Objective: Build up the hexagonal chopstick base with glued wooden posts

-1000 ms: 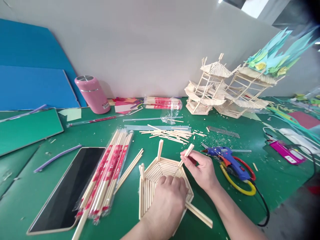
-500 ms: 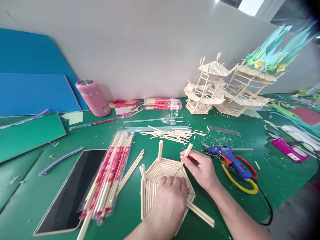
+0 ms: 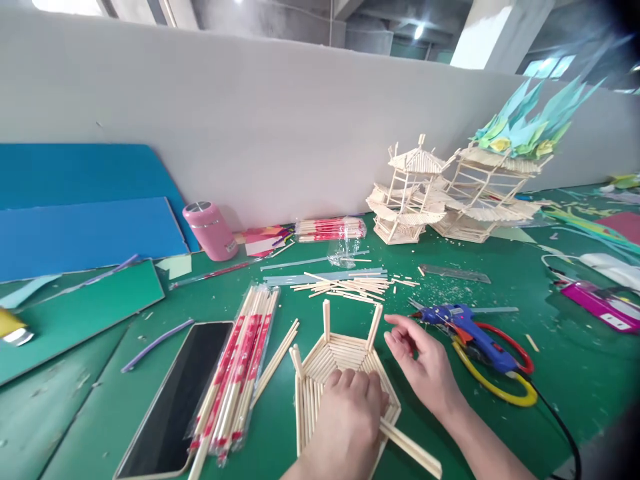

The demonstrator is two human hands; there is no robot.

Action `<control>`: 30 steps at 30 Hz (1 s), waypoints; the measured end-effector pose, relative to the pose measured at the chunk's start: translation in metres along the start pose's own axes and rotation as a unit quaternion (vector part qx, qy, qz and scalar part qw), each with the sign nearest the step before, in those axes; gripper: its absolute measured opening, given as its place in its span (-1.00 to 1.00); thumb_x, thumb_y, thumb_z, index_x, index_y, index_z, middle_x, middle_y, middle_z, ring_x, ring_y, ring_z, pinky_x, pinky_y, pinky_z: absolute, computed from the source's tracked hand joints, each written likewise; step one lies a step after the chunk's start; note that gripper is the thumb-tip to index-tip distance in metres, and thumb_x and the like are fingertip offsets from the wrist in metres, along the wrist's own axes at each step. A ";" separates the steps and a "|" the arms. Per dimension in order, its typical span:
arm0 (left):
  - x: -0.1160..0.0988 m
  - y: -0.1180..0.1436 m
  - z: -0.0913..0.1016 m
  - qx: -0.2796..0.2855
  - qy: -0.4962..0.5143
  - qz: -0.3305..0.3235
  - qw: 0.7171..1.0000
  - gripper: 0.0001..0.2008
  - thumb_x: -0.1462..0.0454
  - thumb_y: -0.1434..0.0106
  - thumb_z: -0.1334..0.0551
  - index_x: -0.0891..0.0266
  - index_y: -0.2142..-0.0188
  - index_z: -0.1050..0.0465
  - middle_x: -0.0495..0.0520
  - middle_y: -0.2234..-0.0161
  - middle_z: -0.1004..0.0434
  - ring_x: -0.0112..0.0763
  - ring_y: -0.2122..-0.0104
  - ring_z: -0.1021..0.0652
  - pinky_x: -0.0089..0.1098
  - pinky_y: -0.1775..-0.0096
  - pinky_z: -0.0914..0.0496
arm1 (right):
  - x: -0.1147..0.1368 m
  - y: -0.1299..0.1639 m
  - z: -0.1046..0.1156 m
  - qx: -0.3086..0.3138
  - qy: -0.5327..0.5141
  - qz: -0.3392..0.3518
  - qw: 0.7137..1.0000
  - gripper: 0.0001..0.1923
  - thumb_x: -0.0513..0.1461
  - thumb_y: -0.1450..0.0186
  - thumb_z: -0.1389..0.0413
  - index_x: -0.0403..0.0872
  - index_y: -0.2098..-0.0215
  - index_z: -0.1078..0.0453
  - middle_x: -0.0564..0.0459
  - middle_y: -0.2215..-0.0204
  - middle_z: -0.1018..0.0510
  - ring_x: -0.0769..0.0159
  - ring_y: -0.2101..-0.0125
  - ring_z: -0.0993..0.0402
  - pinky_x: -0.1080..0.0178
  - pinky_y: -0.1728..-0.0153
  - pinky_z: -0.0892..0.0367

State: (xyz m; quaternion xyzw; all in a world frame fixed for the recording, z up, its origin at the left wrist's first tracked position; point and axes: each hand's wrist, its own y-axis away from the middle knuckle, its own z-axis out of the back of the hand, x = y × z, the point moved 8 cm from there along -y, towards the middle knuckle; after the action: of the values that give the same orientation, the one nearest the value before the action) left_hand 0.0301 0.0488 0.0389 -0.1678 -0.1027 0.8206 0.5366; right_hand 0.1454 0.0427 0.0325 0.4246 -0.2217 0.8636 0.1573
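Note:
A flat hexagonal panel of wooden sticks point(image 3: 334, 358) lies on the green table, with three short posts standing up from its far corners. My left hand point(image 3: 350, 417) presses flat on the panel's near side. My right hand point(image 3: 425, 363) hovers just right of the right-hand post point(image 3: 375, 325), fingers apart and holding nothing. A blue hot glue gun point(image 3: 463, 325) lies close to the right of that hand, on red and yellow loops of wire.
Wrapped chopstick packs point(image 3: 235, 370) and a dark tablet point(image 3: 173, 403) lie at the left. Loose sticks point(image 3: 345, 285), a pink bottle point(image 3: 210, 230) and blue boards point(image 3: 85, 213) sit farther back. Stick pagoda models point(image 3: 450, 197) stand at back right, a magenta case point(image 3: 603, 307) at the right edge.
My right hand has let go of the right-hand post and drawn back a little to the right. The view has tilted up. My left hand stays on the panel.

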 end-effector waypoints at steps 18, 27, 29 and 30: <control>0.049 0.097 0.034 0.043 0.021 0.317 0.947 -0.71 0.29 -0.28 0.10 0.26 0.49 -0.29 0.05 0.54 -0.36 -0.37 0.51 -0.41 -0.41 0.44 -0.25 | 0.001 0.060 -0.016 0.101 0.169 0.032 0.980 -0.64 -0.05 -0.23 0.09 -0.08 0.13 -0.28 -0.11 0.29 -0.45 0.14 0.33 -0.42 0.15 0.39 -0.34; 0.039 0.088 0.040 -0.047 0.330 0.392 0.858 -0.62 0.12 -0.24 0.02 0.28 0.56 -0.35 0.01 0.61 -0.31 -0.43 0.55 -0.32 -0.47 0.49 -0.19 | -0.021 0.023 0.012 0.067 -0.168 -0.125 0.976 -0.65 -0.08 -0.15 -0.04 -0.11 0.18 -0.38 -0.08 0.28 -0.53 0.12 0.26 -0.45 0.18 0.30 -0.34; 0.037 0.086 0.042 -0.073 0.404 0.416 0.811 -0.61 0.07 -0.21 0.00 0.29 0.54 -0.37 -0.01 0.61 -0.28 -0.44 0.55 -0.30 -0.48 0.48 -0.19 | -0.020 0.011 0.020 0.069 -0.199 -0.139 0.967 -0.63 -0.08 -0.14 -0.04 -0.12 0.16 -0.38 -0.07 0.34 -0.54 0.14 0.33 -0.47 0.21 0.40 -0.37; 0.037 0.086 0.041 -0.082 0.439 0.432 0.784 -0.60 0.04 -0.20 0.00 0.29 0.53 -0.38 -0.02 0.61 -0.28 -0.45 0.54 -0.30 -0.49 0.47 -0.20 | -0.018 0.006 0.024 0.069 -0.216 -0.147 0.963 -0.62 -0.09 -0.14 -0.04 -0.13 0.15 -0.38 -0.06 0.38 -0.55 0.16 0.39 -0.48 0.23 0.47 -0.37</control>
State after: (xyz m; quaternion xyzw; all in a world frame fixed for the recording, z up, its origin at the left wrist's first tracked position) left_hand -0.0720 0.0484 0.0410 -0.5799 0.1607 0.7927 0.0975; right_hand 0.1693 0.0239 0.0299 0.6385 -0.1248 0.7322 0.2014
